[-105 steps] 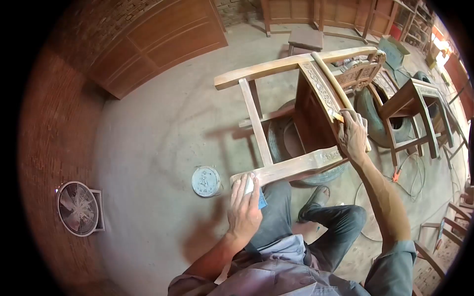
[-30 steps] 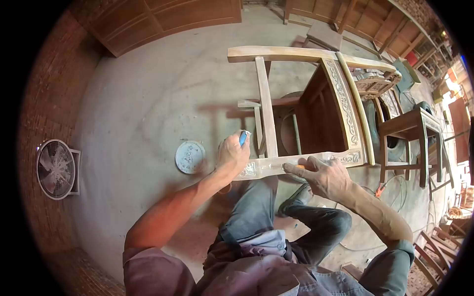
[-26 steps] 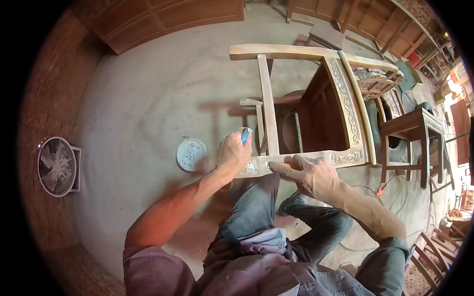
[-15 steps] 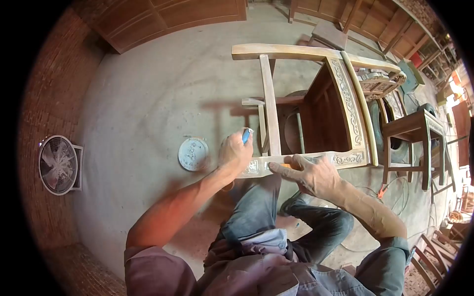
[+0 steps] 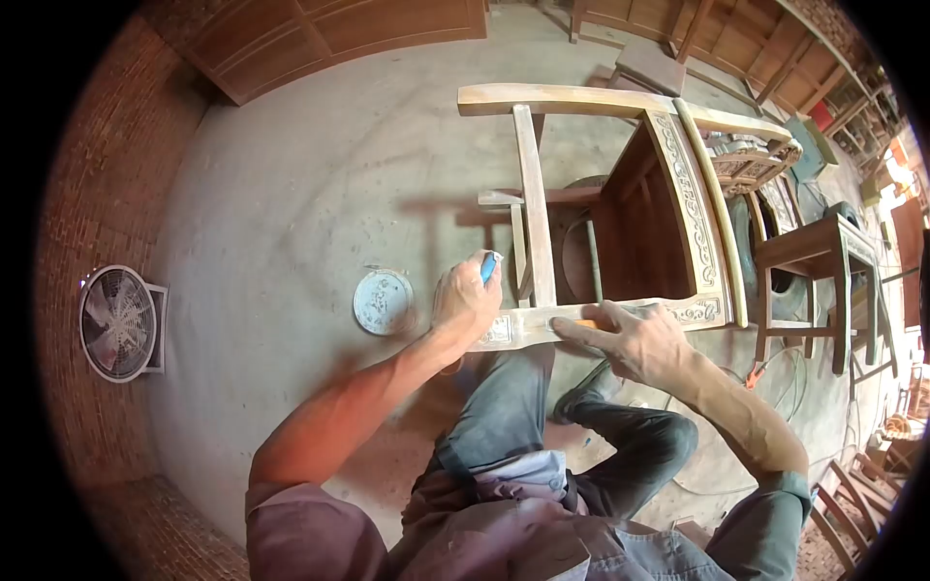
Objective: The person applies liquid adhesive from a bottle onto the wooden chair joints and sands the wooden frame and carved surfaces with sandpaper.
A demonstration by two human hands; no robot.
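So, a wooden chair [image 5: 639, 228] has been laid over on its side in front of the person's knees, and both hands are kept at its near leg [image 5: 533, 326]. That leg is the bit to look at: its long axis is run roughly sideways across the person's front, from the left hand [image 5: 466, 297] over to the carved rail [image 5: 690, 205] on the right.

The left hand is curled tight around a blue piece [image 5: 488, 267], with the top poking out of the fist, right by the leg's left end. That end is mostly covered by the wrist, so whether the wood is actually touched there can't be told. The right hand [image 5: 644, 341] is placed further along, over the middle stretch, with an orange piece [image 5: 586, 323] seemingly pinched under the fingers and a finger pointed left along the wood. The crossbar [image 5: 534, 194] is joined to the leg between the two hands, running away from the person.

A round bucket [image 5: 383, 301] can be spotted on the floor [image 5: 291, 223] just left of the left hand, and a stool [image 5: 794, 252] is parked beyond the chair, off to the right.
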